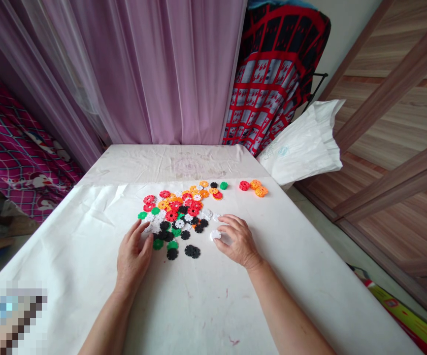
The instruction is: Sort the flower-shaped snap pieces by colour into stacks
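A loose pile of notched plastic snowflake discs, red (171, 216), orange (164, 205), green (157, 244), black (172, 254) and white (180, 224), lies on the table. My left hand (135, 254) is at the pile's left edge, fingers curved and apart beside white and black discs; I see nothing gripped in it. On the right, my right hand (237, 241) has its thumb and a finger at a white snowflake disc (215, 235), perhaps a small stack. Another white disc (216, 217) lies by its upper fingertips.
Red discs (244, 186) and orange discs (260, 191) sit apart at the back right, near a green disc (223, 186). A white cloth covers the table (206, 305). Beyond its right edge stands a white bag (305, 143); purple curtains (169, 74) hang behind.
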Available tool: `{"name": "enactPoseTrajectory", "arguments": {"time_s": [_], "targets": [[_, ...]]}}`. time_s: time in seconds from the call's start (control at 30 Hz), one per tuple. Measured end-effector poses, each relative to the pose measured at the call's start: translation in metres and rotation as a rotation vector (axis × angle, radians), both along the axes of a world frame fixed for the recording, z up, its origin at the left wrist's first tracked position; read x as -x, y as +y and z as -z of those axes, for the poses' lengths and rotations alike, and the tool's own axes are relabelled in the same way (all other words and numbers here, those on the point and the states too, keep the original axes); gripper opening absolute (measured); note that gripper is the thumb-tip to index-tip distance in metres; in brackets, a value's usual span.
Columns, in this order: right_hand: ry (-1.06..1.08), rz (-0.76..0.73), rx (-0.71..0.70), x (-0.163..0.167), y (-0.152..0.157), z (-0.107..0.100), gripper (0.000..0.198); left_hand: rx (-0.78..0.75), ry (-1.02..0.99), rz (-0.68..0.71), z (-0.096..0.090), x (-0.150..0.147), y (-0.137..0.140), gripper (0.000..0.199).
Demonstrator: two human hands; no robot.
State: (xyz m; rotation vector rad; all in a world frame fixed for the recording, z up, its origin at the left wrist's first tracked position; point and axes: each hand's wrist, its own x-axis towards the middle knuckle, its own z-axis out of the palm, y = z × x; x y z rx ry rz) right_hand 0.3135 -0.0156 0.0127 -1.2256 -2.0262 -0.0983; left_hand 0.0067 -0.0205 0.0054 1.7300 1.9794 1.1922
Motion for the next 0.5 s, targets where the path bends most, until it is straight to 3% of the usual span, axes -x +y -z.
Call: {"name": "enactPoseTrajectory", "arguments": {"time_s": [0.37,0.5], "targets": [[0.017,0.021,0.034,-0.003,0.000,0.005,0.015,-0.018,-0.009,-0.002,0.002,0.000,0.000,0.037],[0.114,0.147,0.054,-0.013,0.014,0.017,0.016,-0.030,-0.008,-0.003,0.003,0.000,0.001,0.036]]}}
